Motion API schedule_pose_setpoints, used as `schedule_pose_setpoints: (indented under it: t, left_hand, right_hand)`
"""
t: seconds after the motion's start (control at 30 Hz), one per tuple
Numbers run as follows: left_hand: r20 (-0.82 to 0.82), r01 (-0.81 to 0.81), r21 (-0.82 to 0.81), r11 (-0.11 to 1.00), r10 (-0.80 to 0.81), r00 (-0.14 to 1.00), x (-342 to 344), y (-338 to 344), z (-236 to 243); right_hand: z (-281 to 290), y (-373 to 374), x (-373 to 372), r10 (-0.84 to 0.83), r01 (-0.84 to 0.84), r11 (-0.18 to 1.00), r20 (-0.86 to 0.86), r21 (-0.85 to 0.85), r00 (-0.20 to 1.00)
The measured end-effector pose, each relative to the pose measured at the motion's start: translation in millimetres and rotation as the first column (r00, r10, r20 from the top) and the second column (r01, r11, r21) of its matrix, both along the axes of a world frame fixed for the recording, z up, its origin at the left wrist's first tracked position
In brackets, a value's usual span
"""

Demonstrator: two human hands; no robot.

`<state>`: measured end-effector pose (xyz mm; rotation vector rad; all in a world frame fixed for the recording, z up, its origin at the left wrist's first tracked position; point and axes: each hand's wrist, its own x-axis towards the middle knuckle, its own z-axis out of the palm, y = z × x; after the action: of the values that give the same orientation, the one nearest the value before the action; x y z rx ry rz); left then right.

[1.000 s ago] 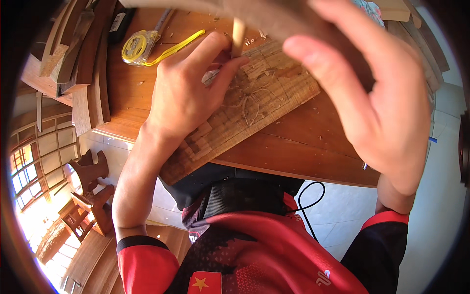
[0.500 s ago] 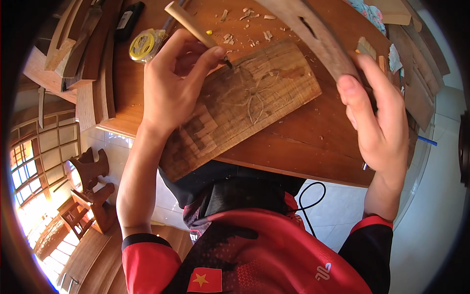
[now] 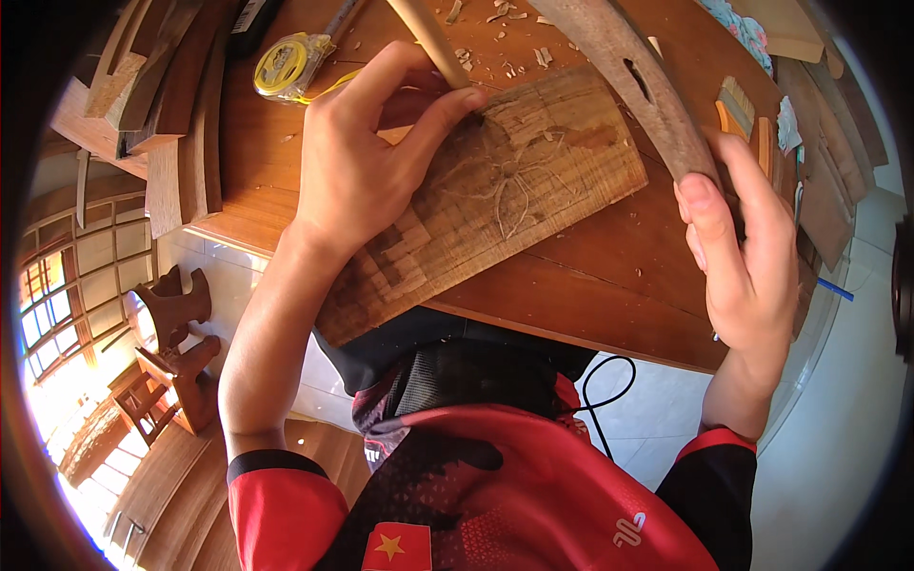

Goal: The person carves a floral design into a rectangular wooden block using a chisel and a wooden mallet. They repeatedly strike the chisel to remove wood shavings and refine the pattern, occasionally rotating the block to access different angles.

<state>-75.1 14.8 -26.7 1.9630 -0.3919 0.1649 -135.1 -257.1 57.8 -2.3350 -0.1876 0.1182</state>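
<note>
My left hand (image 3: 357,162) grips a carving chisel by its pale wooden handle (image 3: 430,43), thumb and fingers closed around its lower part. The chisel leans over the far edge of a carved wooden board (image 3: 571,143), and its cutting tip is hidden by my fingers. A flower outline shows at the board's middle, and stepped recesses are cut near its left end. To the right, my right hand (image 3: 747,252) is wrapped around a curved, heavy wooden stick (image 3: 657,95) with a dark slot. The stick is raised above the table, and its far end leaves the picture.
A yellow tape measure (image 3: 290,67) lies beyond my left hand, with wood shavings (image 3: 500,14) at the back. Timber pieces (image 3: 186,105) are stacked at the left, boards (image 3: 824,143) at the right. A brush (image 3: 735,107) lies beyond my right hand. The table's front edge (image 3: 571,350) runs before me.
My left hand has shifted slightly right and away along the board, and the chisel tip is now hidden. The whole view has moved a little; both hands keep their grips.
</note>
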Motion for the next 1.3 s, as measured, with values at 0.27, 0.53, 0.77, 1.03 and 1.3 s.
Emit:
schedule_pose_setpoints:
  t: [0.27,0.53,0.77,1.03,1.3]
  left_hand:
    - [-0.001,-0.016,-0.019,1.0,0.016,1.0,-1.6,-1.7,-1.6]
    - [0.098,-0.001,0.061,0.998,-0.005,0.995,3.7,-2.2,-0.8]
    - [-0.022,0.007,0.119,0.993,-0.004,1.0,1.8,-1.1,5.2]
    - [0.116,0.013,0.163,0.987,-0.032,0.993,3.0,-14.3,11.9]
    - [0.143,0.005,0.195,0.981,-0.034,0.989,3.6,-10.9,10.9]
  right_hand:
    - [-3.0,1.2,1.3,0.04,-0.04,0.999,0.014,-0.009,0.999]
    - [9.9,15.7,4.9,0.05,-0.048,0.998,0.055,-0.031,0.997]
    - [19.5,23.7,26.5,0.145,-0.103,0.979,0.244,-0.178,0.959]
    - [41.3,28.0,24.6,0.107,-0.082,0.983,0.15,-0.166,0.983]
    - [41.6,33.0,29.8,0.135,-0.113,0.981,0.14,-0.157,0.981]
